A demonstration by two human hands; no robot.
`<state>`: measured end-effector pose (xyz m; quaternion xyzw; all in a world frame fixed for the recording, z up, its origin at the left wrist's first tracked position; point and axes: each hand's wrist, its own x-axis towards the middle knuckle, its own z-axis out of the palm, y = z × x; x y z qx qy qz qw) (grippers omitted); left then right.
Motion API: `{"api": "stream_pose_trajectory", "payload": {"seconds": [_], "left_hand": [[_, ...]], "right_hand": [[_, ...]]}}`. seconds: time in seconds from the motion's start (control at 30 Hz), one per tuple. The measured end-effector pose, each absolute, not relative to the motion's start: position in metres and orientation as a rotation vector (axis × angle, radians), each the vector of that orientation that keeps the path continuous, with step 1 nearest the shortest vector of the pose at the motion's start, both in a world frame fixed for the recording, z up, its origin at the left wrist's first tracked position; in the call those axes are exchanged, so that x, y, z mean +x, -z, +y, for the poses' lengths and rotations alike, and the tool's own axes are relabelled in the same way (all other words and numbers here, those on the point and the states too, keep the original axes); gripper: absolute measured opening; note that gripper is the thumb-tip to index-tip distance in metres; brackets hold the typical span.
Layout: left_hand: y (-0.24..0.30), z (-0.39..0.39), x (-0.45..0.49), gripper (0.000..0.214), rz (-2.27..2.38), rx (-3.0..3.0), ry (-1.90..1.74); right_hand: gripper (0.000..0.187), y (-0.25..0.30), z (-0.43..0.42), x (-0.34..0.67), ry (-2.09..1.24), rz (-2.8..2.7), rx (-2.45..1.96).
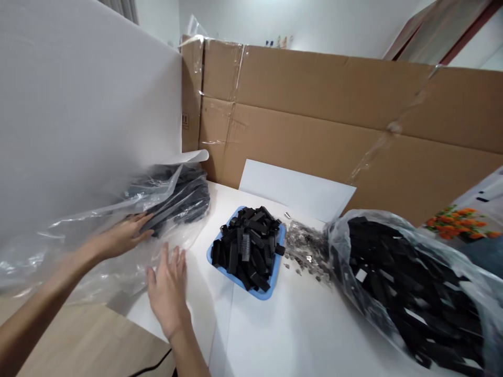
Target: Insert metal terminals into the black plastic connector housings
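Note:
At the left lies a clear plastic bag (173, 193) with dark, long pieces inside. My left hand (123, 236) reaches across it, fingers stretched out and touching the plastic by the dark contents. Just to the right and nearer to me, my right hand (168, 293) is open with its fingers apart, at the bag's edge over the white table (259, 335). I see nothing held in it. A blue basket (261, 295) heaped with small black plastic pieces (249, 246) stands to the right of both hands.
Small metal parts (304, 243) lie loose and in clear plastic beyond the basket. A large open plastic bag (341, 230) full of black pieces is at the right. Cardboard (314, 115) walls the back, with a white board (294, 186) leaning there. Orange flowers (459, 222) are far right.

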<state>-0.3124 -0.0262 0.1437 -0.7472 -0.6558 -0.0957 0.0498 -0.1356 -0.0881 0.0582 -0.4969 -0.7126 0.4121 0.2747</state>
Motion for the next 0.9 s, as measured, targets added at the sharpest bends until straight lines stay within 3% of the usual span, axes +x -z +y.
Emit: {"api": "stream_pose_trajectory", "payload": {"seconds": [0.1,0.17,0.23,0.3,0.43,0.57,0.7,0.8,0.9], "left_hand": [[-0.192,-0.041,-0.299,0.057,-1.992,-2.559,0.486],[-0.221,-0.04,-0.296,0.065,-1.879,-2.28,0.708],[-0.232,-0.027,-0.295,0.081,-1.856,-2.075,0.692],[-0.219,-0.009,-0.292,0.083,-1.923,-2.065,0.536],[-0.144,0.014,-0.274,0.071,-2.011,-2.222,0.085],[-0.081,0.007,-0.27,0.059,-1.992,-2.238,0.044],[-0.068,0.002,-0.27,0.057,-1.878,-2.218,0.241],[-0.083,0.007,-0.239,0.054,-1.813,-2.294,0.516],[-0.099,0.014,-0.192,0.058,-1.984,-2.463,0.754]], "right_hand": [[0.07,-0.048,-0.08,-0.166,-1.101,-1.982,-1.211],[0.078,-0.046,-0.07,-0.19,-1.116,-1.997,-1.18],[0.083,-0.049,-0.059,-0.21,-1.138,-1.989,-1.168],[0.081,-0.057,-0.046,-0.22,-1.146,-1.987,-1.155],[0.07,-0.076,-0.041,-0.21,-1.093,-2.083,-0.983],[0.057,-0.078,-0.087,-0.153,-1.077,-2.075,-1.001],[0.036,-0.063,-0.153,-0.055,-1.352,-1.833,-0.97],[0.042,-0.054,-0.169,0.031,-1.233,-1.408,-1.215],[0.054,-0.048,-0.15,0.105,-0.889,-1.099,-1.557]]}}
